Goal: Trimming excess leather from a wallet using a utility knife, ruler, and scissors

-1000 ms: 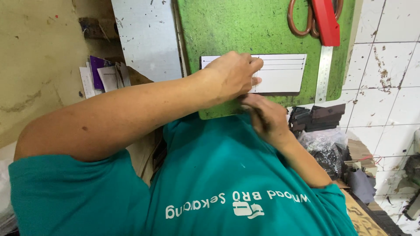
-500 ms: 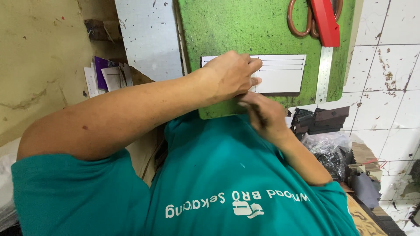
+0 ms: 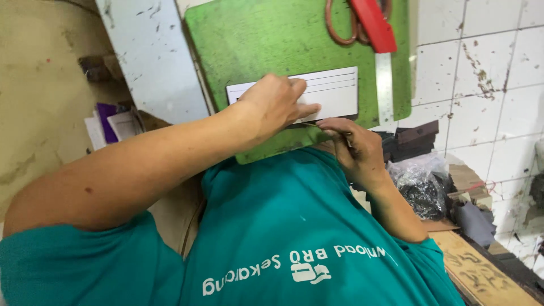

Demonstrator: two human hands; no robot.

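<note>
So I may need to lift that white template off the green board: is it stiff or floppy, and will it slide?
The white template lies dead flat with crisp straight edges, so it is probably stiff card or plastic, and light. The left hand presses it to the green board, which suggests it slides easily. Being thin, it may be hard to pick up by its edge.

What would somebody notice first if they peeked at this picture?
Probably the bright green cutting board at the top middle, with a white strip of card lying across it. The left hand presses flat on that strip, while the right hand works along its lower edge, though what it pinches is too small to tell. Red-handled scissors lie at the board's top right beside a metal ruler.
</note>
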